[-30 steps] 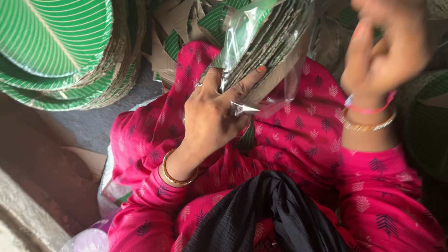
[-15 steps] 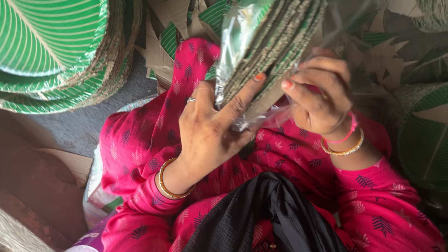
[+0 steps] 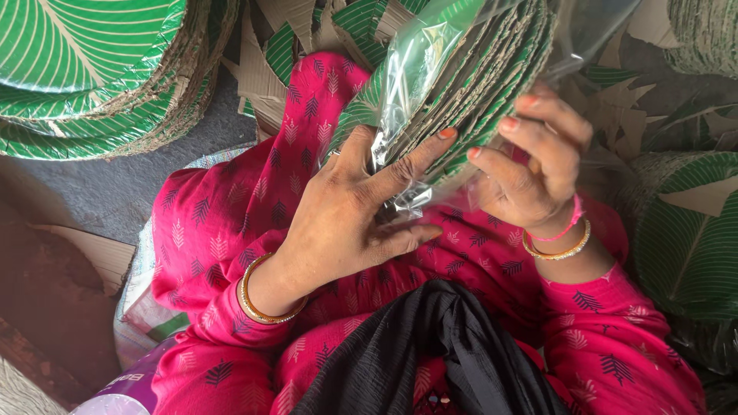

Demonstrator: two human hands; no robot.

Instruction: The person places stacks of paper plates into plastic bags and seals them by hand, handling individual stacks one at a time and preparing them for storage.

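A stack of green leaf-patterned paper plates (image 3: 469,77) rests on edge on my lap, partly wrapped in a clear plastic bag (image 3: 407,84). My left hand (image 3: 346,207) presses flat against the near side of the stack, fingers spread over the plastic. My right hand (image 3: 530,165) grips the plastic at the stack's lower right edge, fingers curled around it. Both wrists carry gold bangles, and the right also has a pink band. Pink patterned cloth (image 3: 231,223) covers my legs, with black cloth (image 3: 430,353) bunched in my lap.
A tall pile of the same green plates (image 3: 84,69) lies at top left on the grey floor (image 3: 115,192). More plates (image 3: 692,246) and cardboard offcuts (image 3: 638,107) crowd the right. A brown cardboard sheet (image 3: 54,292) sits at lower left.
My right hand came down from the upper right and took hold of the plastic at the stack's edge. The left hand stayed on the stack.
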